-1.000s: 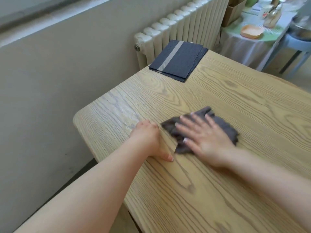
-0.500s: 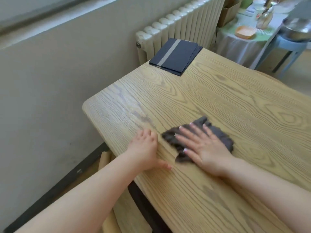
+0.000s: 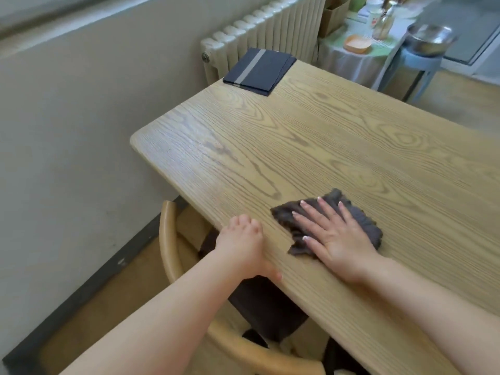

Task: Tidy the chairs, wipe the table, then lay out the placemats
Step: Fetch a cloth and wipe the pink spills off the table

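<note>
Light oak-grain table [image 3: 311,147], rounded corner at the wall side, faint dull streaks on the wood near that corner. Stack of dark placemats [image 3: 258,71] with a grey stripe sits at the table's far corner, just in front of the white radiator [image 3: 259,36]. Beige wall [image 3: 81,104] runs along the table's left end, dark skirting at the floor. Beyond the table's far edge: small cloth-covered side table [image 3: 349,56] with an orange dish [image 3: 357,44], bottles and a cardboard box; steel bowl [image 3: 430,39] on a blue stool beside it. Wooden chair [image 3: 173,239] with curved back is tucked under the table's near edge, partly hidden by the arm.

Right hand [image 3: 335,234] lies flat, fingers straight and spread, pressing the dark grey cloth [image 3: 362,220] onto the table near its near edge; nothing is curled round the cloth. Left hand [image 3: 243,244] rests on the table's near edge just left of the cloth, fingers loosely bent onto the top, thumb along the rim, holding nothing; whether it actually clamps the edge can't be told.

Versus one second ago: cloth and right hand have come back toward the near edge and a bit away from the wall end; left hand slid from the tabletop to the edge. More of the table's wall end now lies bare, and the chair and floor have come into view. Placemats unmoved.
</note>
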